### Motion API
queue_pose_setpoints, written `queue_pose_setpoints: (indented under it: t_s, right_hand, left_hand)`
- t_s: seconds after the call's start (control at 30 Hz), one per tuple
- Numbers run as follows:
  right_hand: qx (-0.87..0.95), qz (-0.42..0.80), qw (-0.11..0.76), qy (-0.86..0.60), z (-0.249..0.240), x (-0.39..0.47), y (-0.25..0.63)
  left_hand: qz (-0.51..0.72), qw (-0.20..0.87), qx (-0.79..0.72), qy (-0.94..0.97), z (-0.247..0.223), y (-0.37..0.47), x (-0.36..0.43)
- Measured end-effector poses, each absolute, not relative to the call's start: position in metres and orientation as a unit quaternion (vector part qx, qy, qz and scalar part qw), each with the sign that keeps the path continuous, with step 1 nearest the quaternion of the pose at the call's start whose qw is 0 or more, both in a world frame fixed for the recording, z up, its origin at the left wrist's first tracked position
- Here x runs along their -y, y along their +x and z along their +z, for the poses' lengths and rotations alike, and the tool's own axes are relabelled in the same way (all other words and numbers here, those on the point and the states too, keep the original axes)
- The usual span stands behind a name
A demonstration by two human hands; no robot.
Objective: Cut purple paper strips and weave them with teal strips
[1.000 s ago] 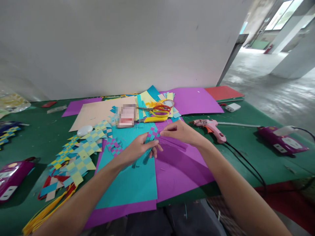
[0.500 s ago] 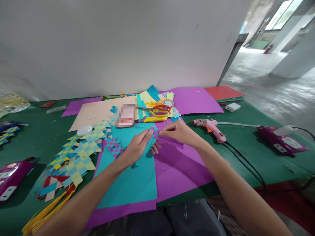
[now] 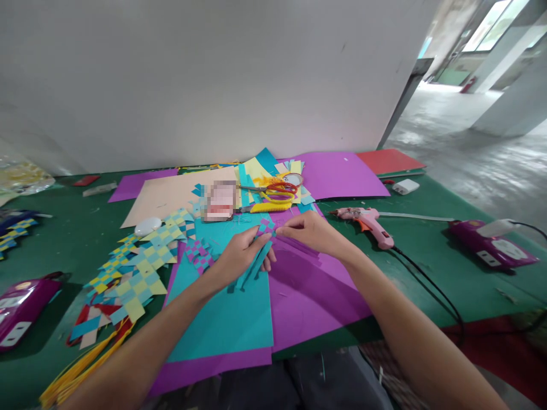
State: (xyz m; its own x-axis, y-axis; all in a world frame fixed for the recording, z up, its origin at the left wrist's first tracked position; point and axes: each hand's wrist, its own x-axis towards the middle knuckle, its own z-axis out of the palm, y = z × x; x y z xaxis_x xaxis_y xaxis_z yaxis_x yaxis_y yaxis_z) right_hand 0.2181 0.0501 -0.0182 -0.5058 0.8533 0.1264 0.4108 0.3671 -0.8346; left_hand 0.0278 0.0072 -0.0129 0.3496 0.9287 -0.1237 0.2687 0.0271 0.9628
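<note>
Between my hands is a small weave of purple and teal paper strips [image 3: 266, 226]. My left hand [image 3: 243, 250] pinches its left side between thumb and fingers, and loose teal strip ends [image 3: 255, 267] hang below it. On the right, my right hand [image 3: 304, 229] closes thumb and forefinger at the weave's edge, where purple strips trail off. Another purple and teal woven piece [image 3: 199, 256] lies just left of my left hand on a teal sheet [image 3: 222, 324]. A purple sheet [image 3: 316, 307] is spread under my right hand.
Scissors [image 3: 280, 189] and a yellow-handled cutter [image 3: 269, 208] lie behind my hands, beside a blurred-out phone-like object [image 3: 220, 200]. A pink glue gun [image 3: 367, 222] with its cord rests at right, near a purple power strip [image 3: 491, 242]. Yellow-teal woven pieces [image 3: 141, 273] pile up at left.
My left thumb and fingers have shifted slightly on the weave, and the hanging teal strips show more clearly below it. My right hand keeps its pinch at nearly the same place.
</note>
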Motion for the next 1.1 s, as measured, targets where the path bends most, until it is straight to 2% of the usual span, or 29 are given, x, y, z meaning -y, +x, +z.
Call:
queue_pose_setpoints:
  t_s: [0.23, 0.5, 0.67, 0.77, 0.83, 0.9, 1.0, 1.1]
  right_hand:
    - [0.786, 0.402, 0.259, -0.392, -0.011, -0.052, 0.224]
    - [0.770, 0.449, 0.233, -0.389, -0.005, -0.046, 0.221]
    - [0.771, 0.385, 0.294, -0.414, 0.003, -0.044, 0.227]
    - [0.745, 0.295, 0.388, -0.456, 0.013, -0.042, 0.243]
    - [0.707, 0.214, 0.463, -0.489, 0.019, -0.037, 0.256]
    - [0.678, 0.157, 0.506, -0.509, 0.022, -0.030, 0.269]
    - [0.654, 0.130, 0.535, -0.518, 0.021, -0.015, 0.284]
    - [0.674, 0.121, 0.513, -0.517, 0.016, -0.003, 0.295]
  left_hand:
    - [0.359, 0.523, -0.475, 0.611, -0.019, 0.030, -0.007]
    - [0.350, 0.528, -0.475, 0.611, -0.019, 0.027, -0.010]
    - [0.426, 0.381, -0.503, 0.649, -0.020, 0.021, -0.014]
    - [0.489, 0.245, -0.509, 0.665, -0.021, 0.015, -0.019]
    - [0.487, 0.139, -0.489, 0.710, -0.021, 0.013, -0.018]
    - [0.427, 0.106, -0.402, 0.803, -0.021, 0.017, -0.007]
    - [0.245, 0.138, -0.218, 0.934, -0.021, 0.035, 0.029]
    - [0.102, 0.157, -0.210, 0.960, -0.030, 0.056, 0.061]
